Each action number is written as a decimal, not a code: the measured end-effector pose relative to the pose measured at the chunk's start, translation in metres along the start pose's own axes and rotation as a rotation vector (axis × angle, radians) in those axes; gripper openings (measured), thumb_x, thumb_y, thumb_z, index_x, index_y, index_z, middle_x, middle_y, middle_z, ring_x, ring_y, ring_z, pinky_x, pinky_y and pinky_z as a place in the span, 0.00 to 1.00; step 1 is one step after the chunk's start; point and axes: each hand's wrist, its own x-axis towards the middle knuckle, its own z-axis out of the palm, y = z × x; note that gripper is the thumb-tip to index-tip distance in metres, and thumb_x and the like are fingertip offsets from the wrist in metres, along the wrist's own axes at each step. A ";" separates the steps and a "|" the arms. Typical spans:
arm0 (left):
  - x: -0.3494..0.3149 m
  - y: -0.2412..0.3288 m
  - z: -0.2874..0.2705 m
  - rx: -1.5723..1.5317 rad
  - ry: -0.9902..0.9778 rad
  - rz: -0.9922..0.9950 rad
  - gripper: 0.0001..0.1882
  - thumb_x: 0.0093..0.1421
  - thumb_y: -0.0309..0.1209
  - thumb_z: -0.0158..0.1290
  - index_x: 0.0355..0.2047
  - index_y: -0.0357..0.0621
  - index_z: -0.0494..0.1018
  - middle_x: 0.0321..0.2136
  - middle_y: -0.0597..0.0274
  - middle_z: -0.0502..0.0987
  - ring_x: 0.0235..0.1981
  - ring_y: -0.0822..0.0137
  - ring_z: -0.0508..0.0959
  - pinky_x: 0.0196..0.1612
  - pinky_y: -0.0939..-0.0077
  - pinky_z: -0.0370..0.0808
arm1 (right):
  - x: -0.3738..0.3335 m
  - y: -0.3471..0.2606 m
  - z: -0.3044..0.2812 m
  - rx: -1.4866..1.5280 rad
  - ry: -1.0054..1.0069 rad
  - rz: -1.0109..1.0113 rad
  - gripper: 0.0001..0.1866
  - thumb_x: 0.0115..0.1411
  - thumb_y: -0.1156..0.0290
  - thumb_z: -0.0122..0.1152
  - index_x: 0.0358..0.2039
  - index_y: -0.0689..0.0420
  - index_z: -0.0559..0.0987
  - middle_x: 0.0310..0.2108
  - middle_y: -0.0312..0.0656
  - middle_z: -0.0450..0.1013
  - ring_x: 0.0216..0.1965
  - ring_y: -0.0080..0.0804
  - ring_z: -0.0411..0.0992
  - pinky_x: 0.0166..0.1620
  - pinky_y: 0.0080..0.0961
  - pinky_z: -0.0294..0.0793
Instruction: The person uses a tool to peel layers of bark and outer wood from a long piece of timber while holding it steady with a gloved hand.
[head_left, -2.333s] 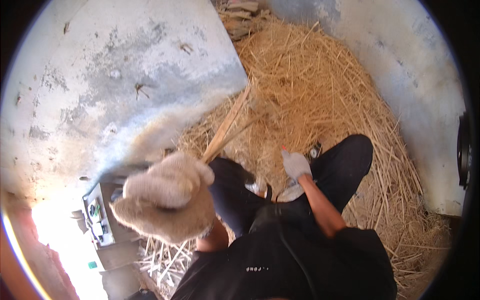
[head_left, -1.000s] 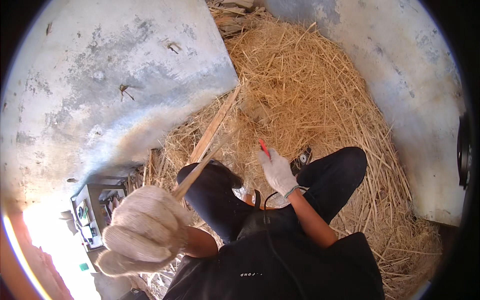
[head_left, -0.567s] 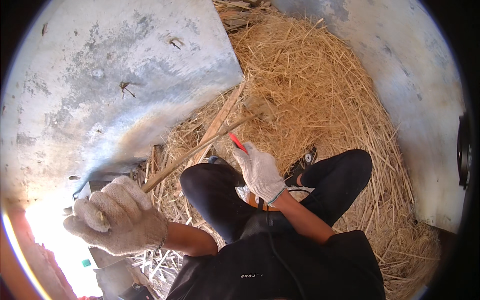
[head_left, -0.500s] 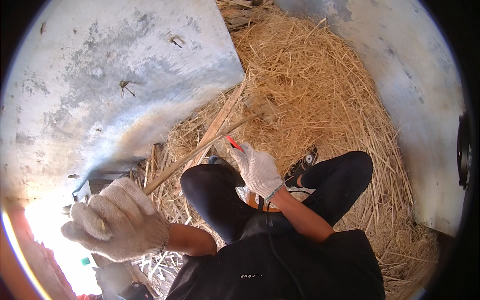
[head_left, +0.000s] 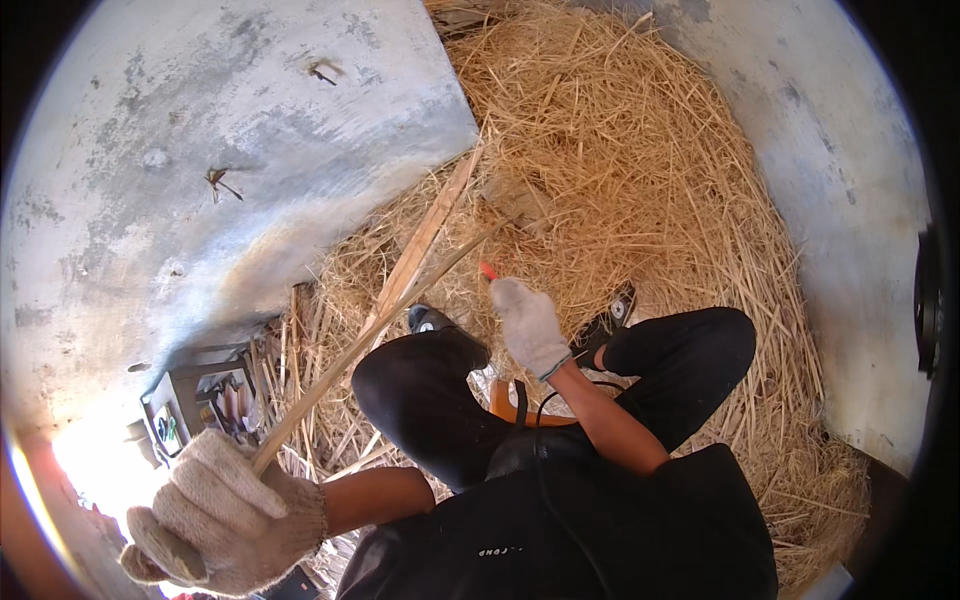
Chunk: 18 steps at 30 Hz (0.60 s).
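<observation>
In a knitted white glove, my left hand (head_left: 225,520) is closed round the near end of a long thin wooden strip (head_left: 345,362). The strip slants up and away to the right, over the straw, its far end near the middle of the view. My right hand (head_left: 532,328), also gloved, is closed on a red tool (head_left: 487,271) in front of my knees. Only a short red end of it shows beyond the fingers, so its kind cannot be made out. Close to the strip, a wider flat piece of wood (head_left: 425,240) lies on the straw.
A thick heap of straw and shavings (head_left: 620,160) covers the floor ahead and to the right. Pale worn walls (head_left: 250,120) rise at left and right (head_left: 850,200). A dark open box (head_left: 215,395) with small items stands at left. Something orange (head_left: 503,400) shows between my legs.
My left hand has moved down and nearer to me, drawing the strip with it. My right hand has shifted slightly right, and less of the red tool shows.
</observation>
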 end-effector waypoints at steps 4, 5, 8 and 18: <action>0.002 -0.031 -0.039 -0.725 -0.263 -0.198 0.14 0.69 0.39 0.44 0.33 0.40 0.66 0.20 0.63 0.69 0.13 0.74 0.68 0.13 0.87 0.63 | 0.026 0.038 0.023 -0.283 0.071 -0.035 0.29 0.71 0.45 0.41 0.42 0.61 0.79 0.26 0.61 0.76 0.31 0.61 0.76 0.35 0.49 0.76; 0.000 -0.033 -0.041 -0.589 -0.266 -0.129 0.14 0.68 0.39 0.45 0.35 0.39 0.66 0.21 0.62 0.70 0.13 0.73 0.68 0.13 0.87 0.64 | 0.040 0.056 0.027 -0.326 0.133 -0.065 0.28 0.71 0.46 0.42 0.40 0.59 0.79 0.24 0.59 0.76 0.30 0.61 0.76 0.34 0.51 0.75; -0.005 -0.028 -0.035 -0.287 -0.189 -0.030 0.14 0.64 0.39 0.49 0.36 0.39 0.68 0.24 0.60 0.72 0.15 0.71 0.70 0.16 0.84 0.66 | 0.067 0.060 0.021 -0.488 0.136 -0.069 0.26 0.71 0.48 0.43 0.39 0.59 0.79 0.21 0.58 0.75 0.28 0.61 0.76 0.33 0.54 0.75; 0.000 -0.033 -0.023 0.135 -0.107 0.026 0.20 0.50 0.40 0.62 0.37 0.39 0.73 0.32 0.59 0.76 0.27 0.66 0.75 0.29 0.72 0.75 | 0.031 0.033 0.024 -0.342 0.092 -0.121 0.27 0.69 0.45 0.46 0.38 0.58 0.80 0.20 0.57 0.74 0.27 0.61 0.76 0.30 0.52 0.73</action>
